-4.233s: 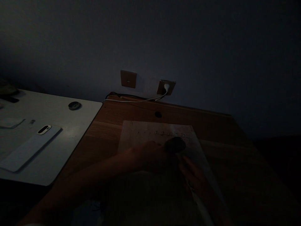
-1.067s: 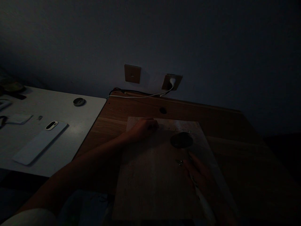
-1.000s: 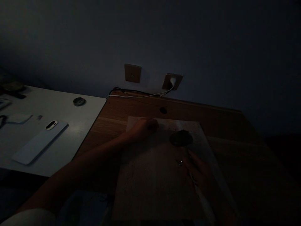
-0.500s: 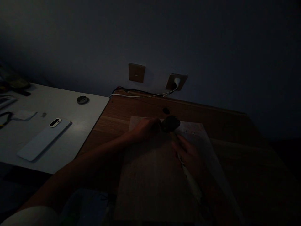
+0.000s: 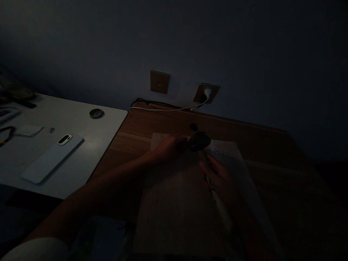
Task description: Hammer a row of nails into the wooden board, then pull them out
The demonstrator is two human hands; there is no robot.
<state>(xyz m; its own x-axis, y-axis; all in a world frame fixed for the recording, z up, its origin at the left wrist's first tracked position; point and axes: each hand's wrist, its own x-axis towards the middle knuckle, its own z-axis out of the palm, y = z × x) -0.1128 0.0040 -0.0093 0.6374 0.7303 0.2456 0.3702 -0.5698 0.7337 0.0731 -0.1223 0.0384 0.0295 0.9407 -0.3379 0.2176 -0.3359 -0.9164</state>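
Note:
The scene is very dark. My right hand (image 5: 219, 177) is wrapped round the pale handle of a hammer (image 5: 199, 141), whose dark, thick head is over the far part of a flat wooden board (image 5: 174, 210). Just left of the hammer head, my left hand (image 5: 172, 146) rests at the board's far edge with its fingers curled together. What those fingers pinch, if anything, is hidden in shadow. A few small shiny bits (image 5: 220, 152) lie on the board to the right of the hammer head; their kind is too small to tell.
The board lies on a brown wooden table (image 5: 130, 127) with a dark round hole (image 5: 194, 127). A white table (image 5: 81, 163) on the left bears a phone (image 5: 51, 159) and a small round tin (image 5: 96, 113). Behind, a white cable (image 5: 168, 110) runs to a wall socket (image 5: 206, 93).
The whole view has shifted slightly. Both hands and the hammer keep nearly the same places over the board.

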